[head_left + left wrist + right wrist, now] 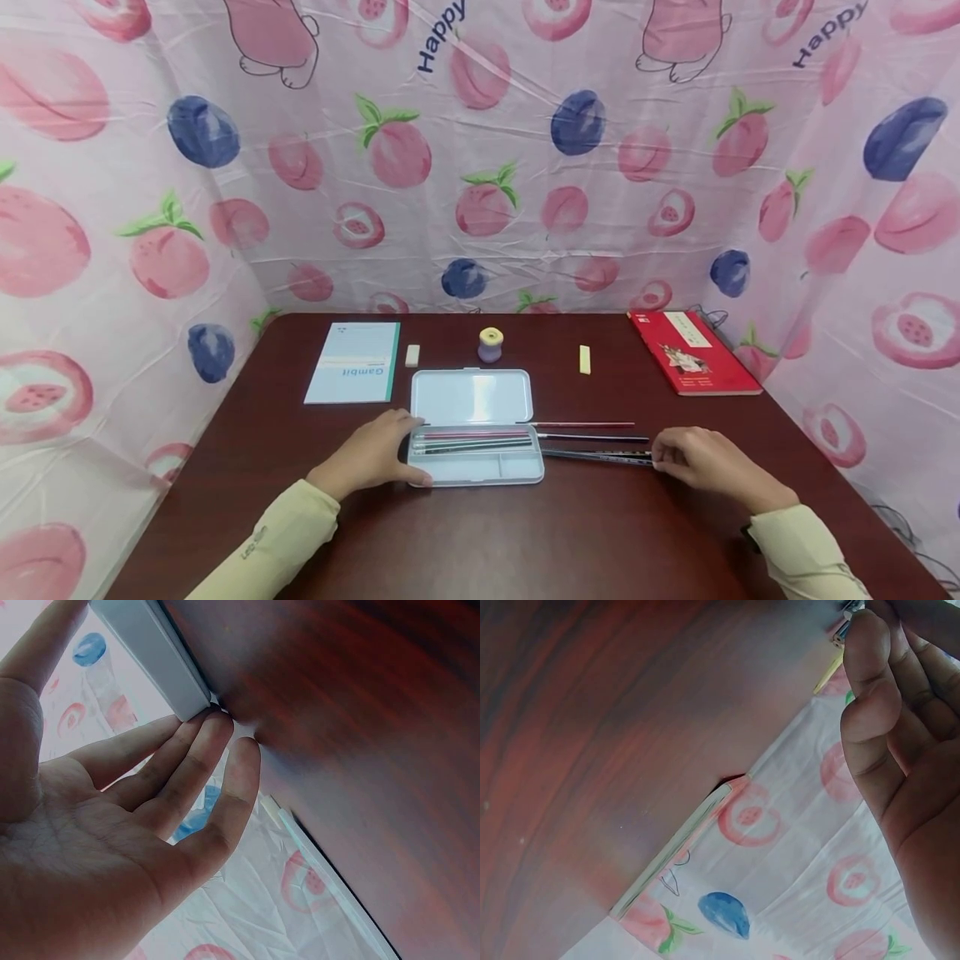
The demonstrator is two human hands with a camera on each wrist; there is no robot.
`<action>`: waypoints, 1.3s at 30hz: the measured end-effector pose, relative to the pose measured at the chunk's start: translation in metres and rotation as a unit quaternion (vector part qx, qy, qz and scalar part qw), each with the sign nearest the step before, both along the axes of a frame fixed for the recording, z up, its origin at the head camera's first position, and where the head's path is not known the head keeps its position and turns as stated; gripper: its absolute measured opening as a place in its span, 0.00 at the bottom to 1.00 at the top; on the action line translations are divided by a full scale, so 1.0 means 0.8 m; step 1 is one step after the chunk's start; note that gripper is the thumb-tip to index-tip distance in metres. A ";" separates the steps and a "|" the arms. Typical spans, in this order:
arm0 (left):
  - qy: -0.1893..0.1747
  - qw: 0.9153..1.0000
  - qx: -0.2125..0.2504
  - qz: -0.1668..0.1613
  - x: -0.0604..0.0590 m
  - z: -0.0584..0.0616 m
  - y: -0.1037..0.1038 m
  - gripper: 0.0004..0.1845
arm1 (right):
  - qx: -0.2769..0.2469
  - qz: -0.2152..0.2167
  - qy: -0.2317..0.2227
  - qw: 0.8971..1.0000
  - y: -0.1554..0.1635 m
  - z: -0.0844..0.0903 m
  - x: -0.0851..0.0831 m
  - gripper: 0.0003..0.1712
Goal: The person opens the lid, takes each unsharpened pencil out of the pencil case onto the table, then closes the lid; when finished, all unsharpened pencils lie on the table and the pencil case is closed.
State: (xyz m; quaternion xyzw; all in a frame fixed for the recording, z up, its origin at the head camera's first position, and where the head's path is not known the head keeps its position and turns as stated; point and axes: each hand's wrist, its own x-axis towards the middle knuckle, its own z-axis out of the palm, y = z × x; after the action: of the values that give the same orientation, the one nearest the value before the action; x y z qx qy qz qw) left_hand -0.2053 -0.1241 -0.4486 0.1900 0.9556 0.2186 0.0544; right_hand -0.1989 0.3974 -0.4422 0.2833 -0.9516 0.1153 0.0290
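Note:
A white pencil case [457,477] lies with its lid [472,393] folded back. Several pencils [472,444] lie lengthwise in its long compartment. My left hand [375,454] grips the case's left end, thumb at the front corner and fingers at the back; in the left wrist view fingertips [217,724] touch the case's edge [154,656]. To the right of the case lie a red pencil [585,425], a dark blue pencil [592,437] and dark pencils [592,456] close together. My right hand [697,462] pinches the right ends of the dark pencils; its fingertips partly hide them.
Behind the case stand a white eraser [412,356], a purple-and-yellow round object [491,345] and a pale yellow strip [584,359]. A light blue notebook [352,362] lies back left, a red book [693,352] back right. Patterned cloth [480,167] hangs around the table.

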 end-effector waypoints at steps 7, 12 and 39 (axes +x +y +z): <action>-0.002 1.000 -0.001 0.003 0.000 0.000 0.002 0.52 | 0.017 -0.014 0.016 1.000 0.001 0.001 0.000 0.13; -0.006 1.000 -0.002 0.002 -0.001 -0.003 0.000 0.53 | 0.018 -0.018 0.010 1.000 -0.001 -0.002 -0.002 0.13; -0.007 1.000 0.002 0.004 0.001 -0.001 0.001 0.52 | 0.001 -0.047 0.046 0.998 -0.037 0.002 -0.007 0.10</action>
State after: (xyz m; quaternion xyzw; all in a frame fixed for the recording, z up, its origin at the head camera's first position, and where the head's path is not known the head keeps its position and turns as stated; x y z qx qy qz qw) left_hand -0.2048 -0.1236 -0.4496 0.1844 0.9556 0.2219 0.0600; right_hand -0.2048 0.3676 -0.4409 0.2428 -0.9619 0.0993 0.0775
